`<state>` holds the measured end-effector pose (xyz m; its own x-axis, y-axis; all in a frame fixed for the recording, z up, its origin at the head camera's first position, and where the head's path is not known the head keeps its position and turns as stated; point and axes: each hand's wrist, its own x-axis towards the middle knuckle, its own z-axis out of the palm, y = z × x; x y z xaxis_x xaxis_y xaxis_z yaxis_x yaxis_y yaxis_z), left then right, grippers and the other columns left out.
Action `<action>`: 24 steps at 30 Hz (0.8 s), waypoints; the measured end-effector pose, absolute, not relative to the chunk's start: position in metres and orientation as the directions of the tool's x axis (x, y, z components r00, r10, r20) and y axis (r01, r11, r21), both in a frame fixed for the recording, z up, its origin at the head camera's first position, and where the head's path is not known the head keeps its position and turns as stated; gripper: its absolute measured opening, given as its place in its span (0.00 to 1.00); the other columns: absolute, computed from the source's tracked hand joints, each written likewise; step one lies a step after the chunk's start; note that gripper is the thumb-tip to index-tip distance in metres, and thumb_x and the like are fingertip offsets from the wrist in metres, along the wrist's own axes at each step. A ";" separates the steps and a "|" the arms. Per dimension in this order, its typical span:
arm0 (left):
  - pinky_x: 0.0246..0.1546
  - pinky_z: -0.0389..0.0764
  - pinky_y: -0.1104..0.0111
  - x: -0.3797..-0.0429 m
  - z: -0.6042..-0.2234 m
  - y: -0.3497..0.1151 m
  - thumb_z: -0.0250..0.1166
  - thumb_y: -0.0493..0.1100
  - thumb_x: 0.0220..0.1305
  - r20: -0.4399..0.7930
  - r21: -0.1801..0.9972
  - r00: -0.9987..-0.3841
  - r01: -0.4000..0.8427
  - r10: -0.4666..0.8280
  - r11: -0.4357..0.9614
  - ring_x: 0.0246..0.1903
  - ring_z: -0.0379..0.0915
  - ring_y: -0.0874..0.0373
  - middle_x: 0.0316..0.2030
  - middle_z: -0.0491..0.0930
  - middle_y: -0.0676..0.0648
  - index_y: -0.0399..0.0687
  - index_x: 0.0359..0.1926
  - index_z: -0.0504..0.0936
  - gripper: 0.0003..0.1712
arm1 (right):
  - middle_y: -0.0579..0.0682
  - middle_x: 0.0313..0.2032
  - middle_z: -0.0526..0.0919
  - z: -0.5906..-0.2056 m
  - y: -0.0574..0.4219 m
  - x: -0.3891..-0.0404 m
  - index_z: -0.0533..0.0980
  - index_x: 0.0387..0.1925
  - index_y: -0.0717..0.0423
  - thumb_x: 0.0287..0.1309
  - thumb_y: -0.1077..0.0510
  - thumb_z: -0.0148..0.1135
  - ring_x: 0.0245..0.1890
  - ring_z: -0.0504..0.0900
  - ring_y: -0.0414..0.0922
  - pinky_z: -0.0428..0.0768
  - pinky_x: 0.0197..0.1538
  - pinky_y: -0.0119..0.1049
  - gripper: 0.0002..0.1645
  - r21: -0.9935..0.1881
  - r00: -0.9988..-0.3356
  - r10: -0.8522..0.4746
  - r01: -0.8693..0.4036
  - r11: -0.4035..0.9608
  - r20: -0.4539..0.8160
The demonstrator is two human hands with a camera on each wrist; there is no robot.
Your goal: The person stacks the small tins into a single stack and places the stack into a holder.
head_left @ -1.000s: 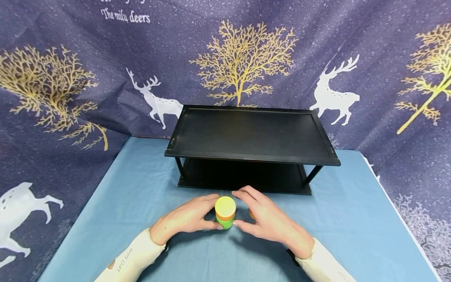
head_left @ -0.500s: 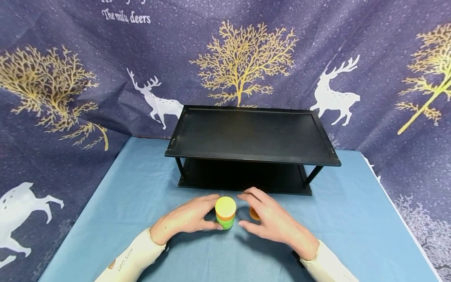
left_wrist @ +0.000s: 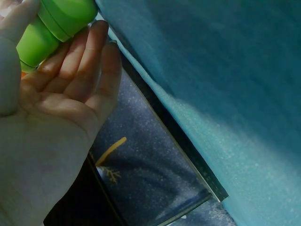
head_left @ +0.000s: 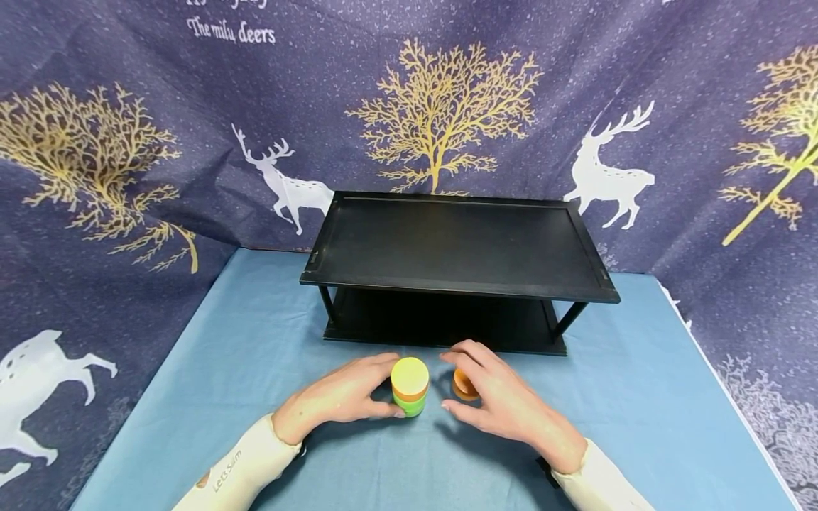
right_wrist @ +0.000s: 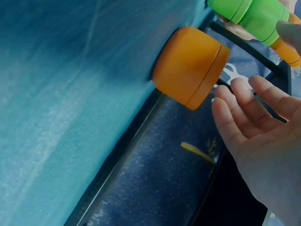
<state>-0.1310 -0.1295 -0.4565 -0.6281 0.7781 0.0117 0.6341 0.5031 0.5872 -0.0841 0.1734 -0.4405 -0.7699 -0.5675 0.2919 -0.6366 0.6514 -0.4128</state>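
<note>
A stack of toy cups (head_left: 410, 387) stands on the blue cloth, with green pieces below, an orange band above and a yellow top. My left hand (head_left: 358, 387) holds its left side, thumb in front and fingers behind. The left wrist view shows the green cups (left_wrist: 61, 33) between thumb and fingers. To the right of the stack, my right hand (head_left: 495, 397) is spread, fingers apart and gripping nothing. A separate orange cup (head_left: 464, 385) sits on the cloth by its palm, partly hidden by the hand; the right wrist view shows this orange cup (right_wrist: 188, 66) apart from the fingertips.
A black two-level rack (head_left: 456, 245) stands behind the hands, its lower shelf (head_left: 441, 319) close beyond the fingertips. The table's blue cloth (head_left: 211, 383) extends to both sides. A dark patterned curtain (head_left: 307, 85) hangs behind.
My right hand has moved to the right, away from the stack, and more of the orange cup now shows beside it. The left hand and the stack have stayed in place.
</note>
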 end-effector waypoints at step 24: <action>0.58 0.80 0.65 -0.131 -0.458 -0.130 0.78 0.61 0.62 0.028 0.575 -0.625 0.649 0.780 0.499 0.49 0.75 0.68 0.51 0.77 0.64 0.61 0.63 0.79 0.32 | 0.43 0.62 0.75 -0.447 0.192 -0.092 0.77 0.66 0.48 0.55 0.41 0.81 0.55 0.75 0.39 0.83 0.59 0.41 0.40 -0.385 -0.788 -0.554 -0.615 0.688 0.269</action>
